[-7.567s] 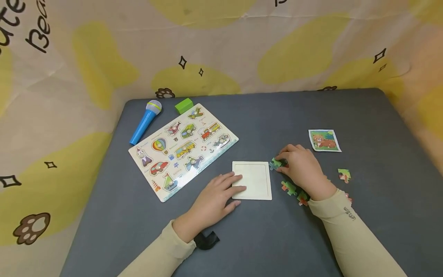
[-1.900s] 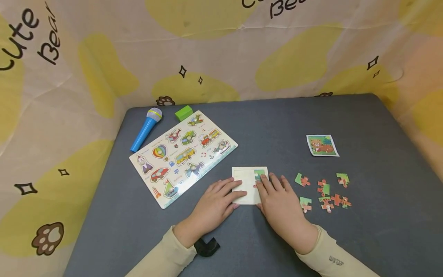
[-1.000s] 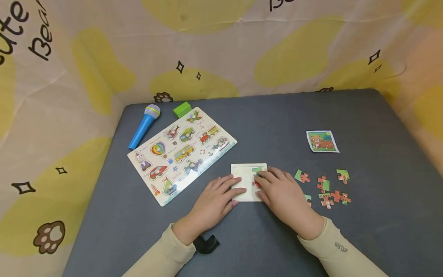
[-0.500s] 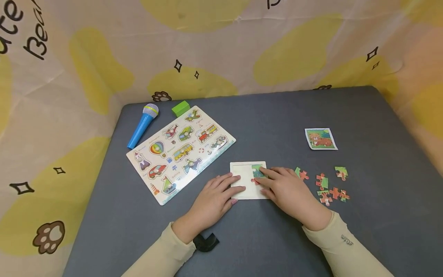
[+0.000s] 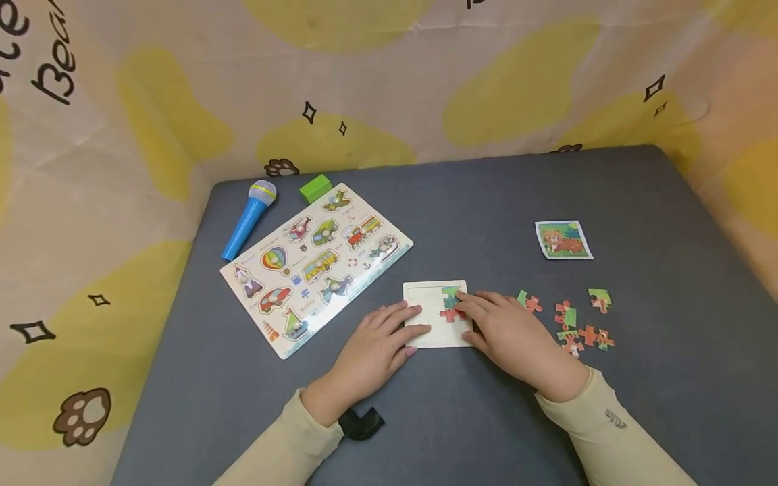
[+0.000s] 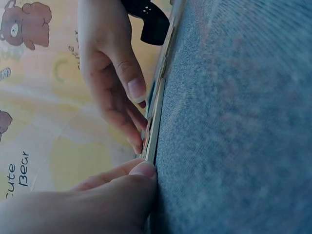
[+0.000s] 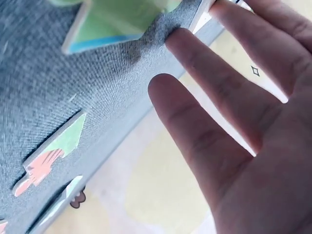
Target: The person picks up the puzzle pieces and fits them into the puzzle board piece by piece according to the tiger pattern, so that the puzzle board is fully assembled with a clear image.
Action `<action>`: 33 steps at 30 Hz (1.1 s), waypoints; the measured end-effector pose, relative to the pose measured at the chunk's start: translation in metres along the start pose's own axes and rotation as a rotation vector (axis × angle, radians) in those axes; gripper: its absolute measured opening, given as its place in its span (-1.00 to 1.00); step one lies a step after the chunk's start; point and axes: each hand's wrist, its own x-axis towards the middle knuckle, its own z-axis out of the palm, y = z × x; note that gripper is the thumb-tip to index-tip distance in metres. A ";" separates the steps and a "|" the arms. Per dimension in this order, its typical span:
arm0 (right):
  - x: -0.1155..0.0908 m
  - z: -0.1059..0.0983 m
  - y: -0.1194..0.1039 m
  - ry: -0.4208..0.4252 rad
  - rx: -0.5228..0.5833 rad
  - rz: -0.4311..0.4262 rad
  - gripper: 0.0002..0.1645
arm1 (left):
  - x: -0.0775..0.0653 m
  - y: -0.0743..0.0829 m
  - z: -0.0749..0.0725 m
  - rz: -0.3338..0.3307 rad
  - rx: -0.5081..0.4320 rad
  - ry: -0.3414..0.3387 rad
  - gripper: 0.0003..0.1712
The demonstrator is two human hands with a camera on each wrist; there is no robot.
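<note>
A white square puzzle tray (image 5: 428, 337) lies on the grey table. My left hand (image 5: 373, 347) rests over its left side, fingers extended; in the left wrist view the left thumb (image 6: 144, 169) is right at the tray's edge. Two joined-looking jigsaw pieces sit in the tray's right half: a green-blue piece (image 5: 450, 295) at the top and a red piece (image 5: 448, 316) below. My right hand (image 5: 510, 331) reaches over the right rim, straight fingertips at these pieces and partly covering them, thumb near the lower right corner. The right wrist view shows those fingers (image 7: 195, 131) spread.
Several loose jigsaw pieces (image 5: 565, 316) lie right of the tray, some hidden by the right hand. Behind them is a bear picture card (image 5: 564, 240). A vehicle puzzle board (image 5: 358, 266), a toy microphone (image 5: 248, 219) and a green block (image 5: 315, 188) stand at the back left.
Earlier the tray was bare and my right hand held a green piece beside it. Since then two pieces lie inside; the right hand has drawn back rightward, uncovering more of them. The left hand stays.
</note>
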 end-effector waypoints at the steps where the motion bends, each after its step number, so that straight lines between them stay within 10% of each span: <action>1: 0.000 -0.001 0.000 -0.009 -0.001 0.009 -0.41 | 0.000 0.000 0.000 -0.001 -0.004 -0.001 -0.52; 33: 0.002 -0.003 0.008 0.083 -0.080 0.116 -0.44 | 0.000 0.000 -0.003 0.032 0.008 0.015 -0.53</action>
